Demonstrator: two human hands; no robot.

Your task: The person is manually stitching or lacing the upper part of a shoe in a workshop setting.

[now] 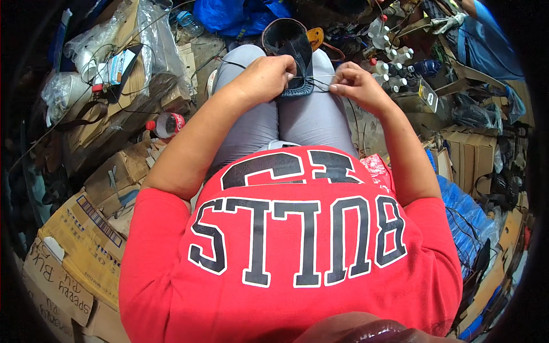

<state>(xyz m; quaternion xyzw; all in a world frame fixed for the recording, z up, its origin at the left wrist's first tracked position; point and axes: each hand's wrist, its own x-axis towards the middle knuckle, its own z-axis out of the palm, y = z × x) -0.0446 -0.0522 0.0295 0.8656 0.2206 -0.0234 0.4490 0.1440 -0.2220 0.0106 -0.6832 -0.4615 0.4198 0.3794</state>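
A dark shoe (298, 48) rests across my grey-trousered thighs, its opening facing up. Thin thread (321, 76) runs from the shoe's near edge toward both sides, pale in one strand and dark in another. My left hand (273, 76) is closed at the shoe's left edge, thumb and finger pinched on the thread there; its fingertips are partly hidden. To the right of the shoe, my right hand (357, 86) is closed in a pinch on the thread, a short way off the shoe. A tan leather piece (314, 38) shows behind the shoe.
Several small bottles (394, 63) stand to the right, near a blue bag (486, 46). A clear bottle with a red cap (166, 124) lies left of my legs. Cardboard (86, 246) and plastic wrap (154, 46) are piled at left; a blue sheet (234, 16) lies ahead.
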